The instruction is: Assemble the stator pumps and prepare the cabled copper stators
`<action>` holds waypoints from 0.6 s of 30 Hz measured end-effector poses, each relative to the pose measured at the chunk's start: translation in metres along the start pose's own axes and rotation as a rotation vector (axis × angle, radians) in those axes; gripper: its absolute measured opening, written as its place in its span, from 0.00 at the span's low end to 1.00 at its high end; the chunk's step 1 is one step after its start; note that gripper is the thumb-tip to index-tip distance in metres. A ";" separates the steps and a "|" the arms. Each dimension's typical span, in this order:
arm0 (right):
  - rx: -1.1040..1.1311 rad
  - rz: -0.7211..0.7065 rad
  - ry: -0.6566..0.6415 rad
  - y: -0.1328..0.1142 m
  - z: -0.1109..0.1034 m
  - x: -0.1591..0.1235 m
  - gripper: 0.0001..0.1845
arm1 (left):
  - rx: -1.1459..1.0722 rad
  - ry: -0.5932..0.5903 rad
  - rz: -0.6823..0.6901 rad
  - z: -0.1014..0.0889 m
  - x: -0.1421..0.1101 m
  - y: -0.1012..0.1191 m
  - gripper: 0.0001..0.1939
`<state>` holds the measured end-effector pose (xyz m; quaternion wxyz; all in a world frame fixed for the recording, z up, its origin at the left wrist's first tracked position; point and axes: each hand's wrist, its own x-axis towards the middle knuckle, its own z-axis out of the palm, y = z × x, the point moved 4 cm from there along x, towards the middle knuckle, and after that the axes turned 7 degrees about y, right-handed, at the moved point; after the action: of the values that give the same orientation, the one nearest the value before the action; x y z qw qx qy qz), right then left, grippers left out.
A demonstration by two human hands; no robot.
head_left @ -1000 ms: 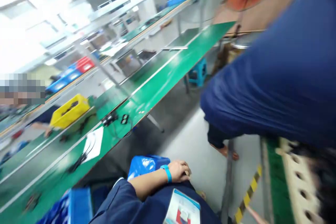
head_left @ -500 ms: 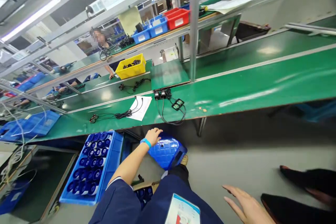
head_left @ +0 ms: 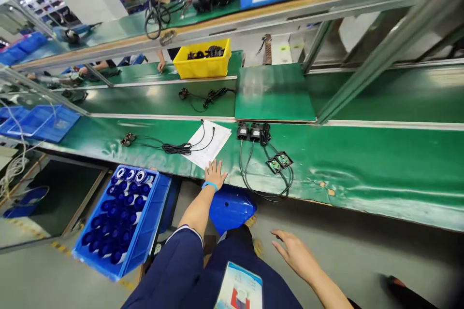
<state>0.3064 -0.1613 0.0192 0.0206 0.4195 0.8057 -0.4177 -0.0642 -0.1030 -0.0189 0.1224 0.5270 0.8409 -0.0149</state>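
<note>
Left hand [head_left: 215, 175] at 1 printed sheet [head_left: 218, 136]

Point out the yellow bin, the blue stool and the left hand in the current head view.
Yellow bin [head_left: 203, 67]: head view, on its front wall.
Blue stool [head_left: 232, 209]: head view, on its seat.
Left hand [head_left: 215, 175]: head view, on the back of the hand.

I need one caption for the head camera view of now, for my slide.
Left hand at the green bench's edge beside paper and black cables; right hand empty.
</note>
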 end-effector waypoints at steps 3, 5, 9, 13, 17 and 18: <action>0.016 -0.090 -0.165 -0.015 0.037 0.018 0.23 | -0.016 0.012 -0.001 0.007 0.000 -0.002 0.37; 0.018 -0.131 -0.253 -0.021 0.061 0.026 0.23 | -0.022 0.016 0.004 0.008 0.000 -0.004 0.37; -0.002 -0.165 -0.384 -0.029 0.098 0.034 0.24 | -0.021 0.022 0.011 0.013 0.000 -0.007 0.38; -0.001 -0.194 -0.433 -0.040 0.110 0.026 0.28 | -0.029 0.030 0.015 0.016 0.001 0.001 0.37; 0.025 -0.169 -0.464 -0.038 0.115 0.014 0.31 | -0.024 0.108 0.048 -0.001 -0.024 0.003 0.37; 0.031 -0.156 -0.471 -0.033 0.118 0.014 0.32 | -0.012 0.138 0.049 -0.008 -0.037 -0.007 0.36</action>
<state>0.2369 -0.2439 -0.0410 0.1690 0.2475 0.8020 -0.5167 -0.0566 -0.1372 -0.0041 0.0677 0.5464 0.8343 0.0294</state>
